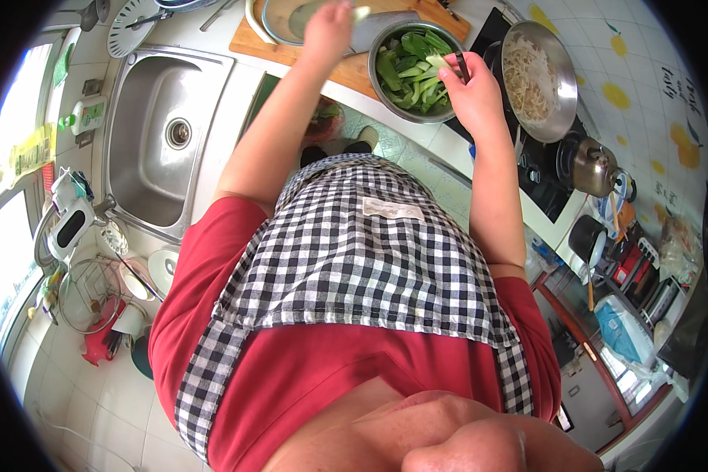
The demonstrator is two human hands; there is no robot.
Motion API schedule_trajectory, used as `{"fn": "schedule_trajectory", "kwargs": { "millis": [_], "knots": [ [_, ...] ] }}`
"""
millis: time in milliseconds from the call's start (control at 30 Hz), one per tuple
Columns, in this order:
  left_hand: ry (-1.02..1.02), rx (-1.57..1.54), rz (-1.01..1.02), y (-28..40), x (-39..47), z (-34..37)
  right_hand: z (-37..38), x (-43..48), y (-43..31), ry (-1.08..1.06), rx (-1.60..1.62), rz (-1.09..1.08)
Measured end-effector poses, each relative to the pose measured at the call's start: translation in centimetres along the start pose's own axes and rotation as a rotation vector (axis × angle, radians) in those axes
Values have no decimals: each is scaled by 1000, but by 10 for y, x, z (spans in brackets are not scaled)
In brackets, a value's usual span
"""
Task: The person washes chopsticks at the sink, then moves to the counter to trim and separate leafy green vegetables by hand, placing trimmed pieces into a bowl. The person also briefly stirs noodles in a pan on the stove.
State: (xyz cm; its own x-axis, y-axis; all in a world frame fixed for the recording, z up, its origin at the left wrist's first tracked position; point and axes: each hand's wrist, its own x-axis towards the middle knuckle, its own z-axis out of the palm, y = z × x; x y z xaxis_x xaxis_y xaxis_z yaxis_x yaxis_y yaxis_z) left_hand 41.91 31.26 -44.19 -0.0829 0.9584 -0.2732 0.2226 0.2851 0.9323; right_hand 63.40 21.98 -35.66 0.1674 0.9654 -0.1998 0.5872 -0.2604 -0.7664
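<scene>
A steel bowl [373, 76] of cut leafy greens [410, 71] stands at the front edge of the counter, partly over a wooden cutting board [354, 79]. My right hand [475, 91] is over the bowl's right side. Between its fingers are a pale stalk piece [437, 61] and a narrow dark item [462, 67], perhaps a tool's handle. Above the board, my left hand [329, 35] pinches another pale piece [361, 13], slightly blurred. Behind that hand lies a clear round dish or lid [277, 23]. A flat grey blade-like thing [383, 29] runs partly behind the bowl.
A wide steel pan [568, 88] holding noodle-like strands [525, 82] is on the black stove [543, 194], right of the bowl. Near it stands a steel kettle [593, 162]. At left is a steel sink [147, 147], with an oval plate [121, 35] beyond it.
</scene>
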Motion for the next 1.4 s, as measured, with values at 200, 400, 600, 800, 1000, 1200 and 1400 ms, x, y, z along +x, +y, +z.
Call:
{"fn": "schedule_trajectory", "kwargs": {
  "millis": [200, 400, 600, 800, 1000, 1200, 1400],
  "knots": [
    [-184, 566, 312, 39, 3, -13, -4, 0, -3, -41, -14, 16],
    [-767, -5, 207, 43, -46, 23, -3, 1, -8, -182, 112, -7],
    [-795, -498, -61, 32, -61, 30, -4, -6, -13, -85, 66, -215],
    [-711, -574, -89, 32, -73, 46, 1, -7, -5, 59, 190, -344],
    [-643, -519, -85, 39, -78, 48, -1, -9, -6, -22, 288, -272],
    [-551, -517, -133, 41, -82, 54, -15, -7, -16, -198, 53, -279],
    [-561, -92, -40, 38, -83, 47, -19, 6, -13, -227, -111, -307]
  ]
}}
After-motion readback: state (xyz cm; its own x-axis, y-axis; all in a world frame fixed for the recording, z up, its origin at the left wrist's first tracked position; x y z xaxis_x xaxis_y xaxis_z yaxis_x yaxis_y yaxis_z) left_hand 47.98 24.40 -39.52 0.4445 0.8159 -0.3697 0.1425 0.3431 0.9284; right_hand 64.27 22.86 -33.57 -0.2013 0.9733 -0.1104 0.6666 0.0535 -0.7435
